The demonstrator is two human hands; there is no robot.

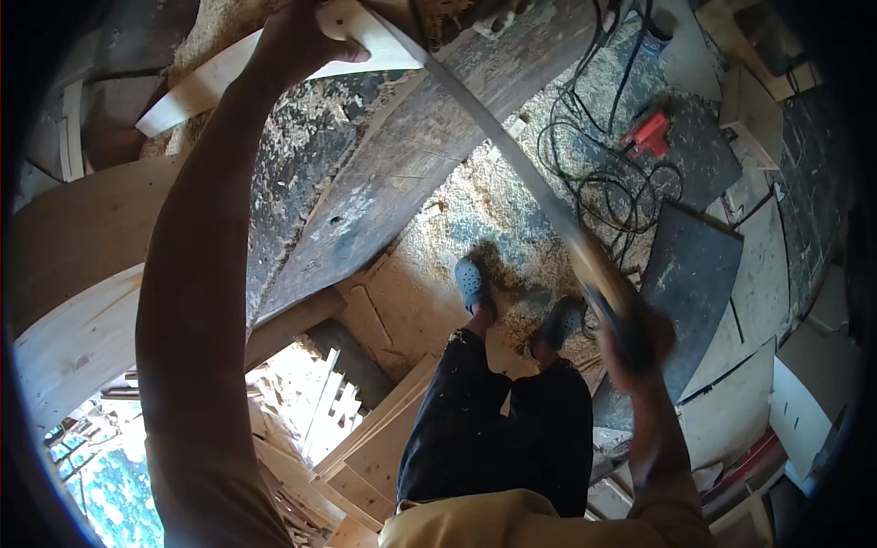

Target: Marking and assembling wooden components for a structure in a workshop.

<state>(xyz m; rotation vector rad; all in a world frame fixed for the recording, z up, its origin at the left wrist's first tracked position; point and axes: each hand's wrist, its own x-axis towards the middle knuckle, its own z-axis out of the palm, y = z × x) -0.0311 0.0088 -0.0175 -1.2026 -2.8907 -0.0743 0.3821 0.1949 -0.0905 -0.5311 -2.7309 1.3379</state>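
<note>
A pale wooden board (219, 84) lies across the workbench at the upper left. My left hand (301, 38) grips it near its right end, the thumb stretched along its face; the other fingers are partly hidden at the picture's edge. From that end a long handsaw (525, 169) slants down to the right, its blade seen nearly edge-on and its tip side touching the board. My right hand (637, 352), slightly blurred, is closed around the saw's dark handle. Beneath both arms runs the thick, worn timber bench (365, 196), strewn with shavings.
A red power tool (647, 135) with a coiled black cable (607, 196) lies on the sawdust-covered floor at the right. Dark and pale sheets (690, 274) lie beside it. Curved planks (82, 247) rest at the left. My feet in clogs (471, 281) stand below the bench.
</note>
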